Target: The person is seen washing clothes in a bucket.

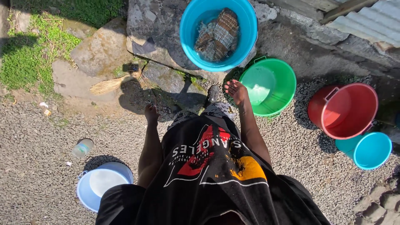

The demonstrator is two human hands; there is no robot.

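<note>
1. Right hand (236, 91): fingers spread wide, palm empty, hanging just beside the rim of the green bucket; holds nothing.
2. Left hand (151, 113): loosely curled, hanging at the side over the gravel; it appears to hold nothing, though the fingers are partly hidden.
3. Round green plastic bucket (271, 85): right of centre on the gravel, some water inside, wire handle folded down.
4. Large bright-blue plastic basin (218, 33): far centre, set on a flat stone slab (154, 29), probably for height; wet striped cloth (218, 35) soaks inside.
5. Red plastic bucket (345, 110): far right, upright.
6. Small turquoise bucket (368, 150): just beside the red one, nearer.
7. Pale-blue bucket (102, 183): near left.
8. Straw hand broom (110, 84): lying on the stones, left.
</note>
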